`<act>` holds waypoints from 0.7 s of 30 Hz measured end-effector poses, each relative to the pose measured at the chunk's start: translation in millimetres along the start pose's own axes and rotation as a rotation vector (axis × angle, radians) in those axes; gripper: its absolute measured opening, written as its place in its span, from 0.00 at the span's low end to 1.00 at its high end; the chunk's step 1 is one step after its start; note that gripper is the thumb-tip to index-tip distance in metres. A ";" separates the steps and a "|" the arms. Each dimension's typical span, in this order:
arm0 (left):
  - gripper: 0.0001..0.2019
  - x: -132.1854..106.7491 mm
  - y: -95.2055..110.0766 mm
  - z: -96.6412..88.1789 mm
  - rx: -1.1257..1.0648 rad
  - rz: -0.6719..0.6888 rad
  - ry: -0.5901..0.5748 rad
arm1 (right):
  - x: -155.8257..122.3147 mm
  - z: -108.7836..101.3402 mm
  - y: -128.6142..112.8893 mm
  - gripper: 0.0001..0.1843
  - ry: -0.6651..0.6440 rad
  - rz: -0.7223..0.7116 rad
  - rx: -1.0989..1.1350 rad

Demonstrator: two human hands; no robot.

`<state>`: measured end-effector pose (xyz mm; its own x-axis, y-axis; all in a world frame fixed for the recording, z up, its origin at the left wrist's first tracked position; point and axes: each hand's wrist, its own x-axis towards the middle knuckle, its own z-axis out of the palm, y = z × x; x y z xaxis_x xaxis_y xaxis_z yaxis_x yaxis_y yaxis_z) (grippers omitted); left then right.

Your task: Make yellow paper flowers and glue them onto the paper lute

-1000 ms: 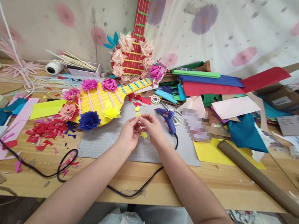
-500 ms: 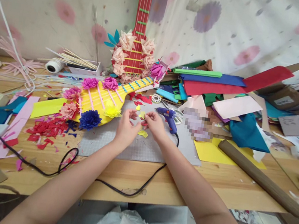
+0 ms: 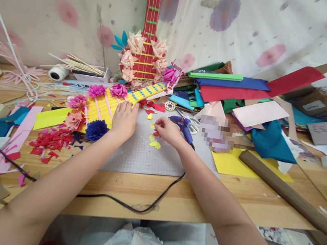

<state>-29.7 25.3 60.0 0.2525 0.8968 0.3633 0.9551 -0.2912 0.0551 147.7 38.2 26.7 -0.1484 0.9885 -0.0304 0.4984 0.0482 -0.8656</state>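
Note:
My left hand (image 3: pixel 124 119) rests on the body of a yellow paper guitar (image 3: pixel 97 108), its fingers stretched out over the lower edge. It covers the spot of the yellow paper flower, which is hidden. A dark blue paper flower (image 3: pixel 96 130) sits just left of that hand. My right hand (image 3: pixel 168 131) hovers low over the grey cutting mat (image 3: pixel 141 160) with its fingertips pinched; what they hold, if anything, is too small to make out. Small yellow paper petals (image 3: pixel 155 144) lie below these fingertips. Just behind the right hand lies a blue glue gun (image 3: pixel 181 122).
A red paper guitar (image 3: pixel 145 59) decorated with pale flowers stands at the back. Red scraps (image 3: pixel 52 140) litter the left side. Folded coloured sheets (image 3: pixel 234 88) and a brown roll (image 3: pixel 283 191) lie to the right. The black cord (image 3: pixel 125 205) runs along the front.
My left hand has moved left from above the mat onto the yellow guitar, covering the yellow flower. My right hand has stayed near the petals, its fingers still pinched.

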 end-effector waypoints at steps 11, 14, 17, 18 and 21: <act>0.26 -1.6 -40.6 -16.8 -0.205 -0.143 0.010 | 26.0 19.8 -31.8 0.11 -0.283 -0.172 0.124; 0.26 -3.2 -48.1 -15.7 -0.252 -0.152 0.003 | 35.3 27.8 -39.8 0.12 -0.332 -0.215 0.139; 0.27 -3.8 -52.8 -14.9 -0.277 -0.158 -0.002 | 44.9 33.8 -43.8 0.14 -0.381 -0.243 0.138; 0.27 -3.9 -53.7 -14.9 -0.279 -0.160 -0.003 | 47.7 35.2 -44.9 0.15 -0.395 -0.246 0.135; 0.26 -4.3 -55.1 -15.5 -0.273 -0.167 -0.005 | 53.8 37.4 -48.9 0.16 -0.425 -0.247 0.108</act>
<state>-85.9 32.3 69.8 0.0976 0.9413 0.3233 0.9066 -0.2181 0.3614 83.4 83.7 48.7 -0.5968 0.8024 0.0006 0.3163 0.2360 -0.9188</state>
